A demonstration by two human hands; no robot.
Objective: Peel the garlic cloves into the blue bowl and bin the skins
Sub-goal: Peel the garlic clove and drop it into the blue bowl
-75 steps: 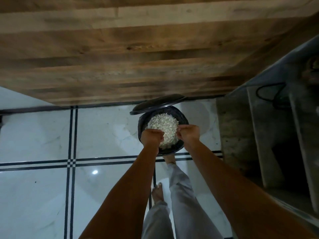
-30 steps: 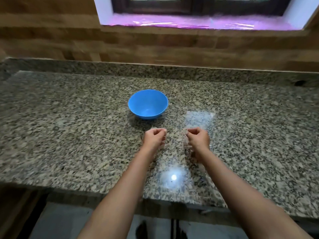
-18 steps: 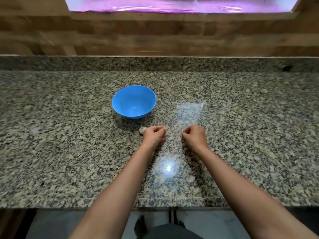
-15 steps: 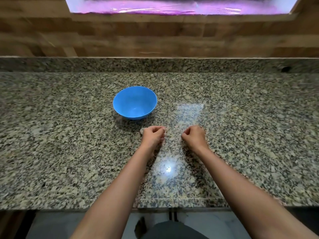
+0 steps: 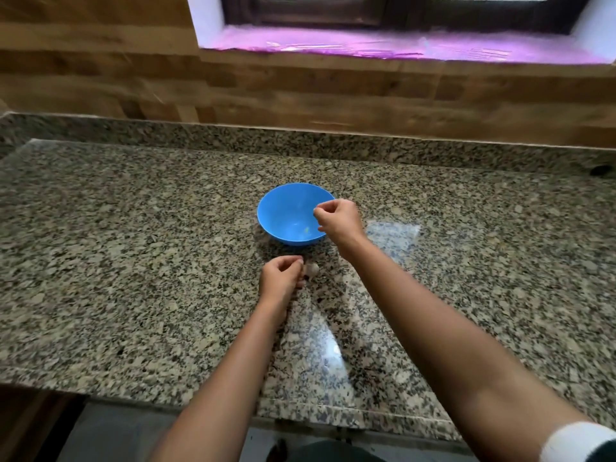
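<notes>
The blue bowl (image 5: 286, 211) stands on the granite counter (image 5: 133, 261), with a small pale speck (image 5: 305, 230) near its bottom. My right hand (image 5: 340, 220) hovers over the bowl's right rim, fingers curled and thumb pinched to forefinger; I see nothing between them. My left hand (image 5: 280, 276) rests on the counter just in front of the bowl, its curled fingertips holding a pale garlic clove (image 5: 312, 269) that sticks out to the right. The bin is out of view.
A low granite upstand and a wooden wall run along the back of the counter, under a window sill (image 5: 366, 48) lit pink. The counter's front edge (image 5: 200, 400) lies close to my body, floor below it.
The view swung up from the bin on the floor to the counter. My right hand rose from the counter to the bowl's rim. The clove now shows at the right of my left hand.
</notes>
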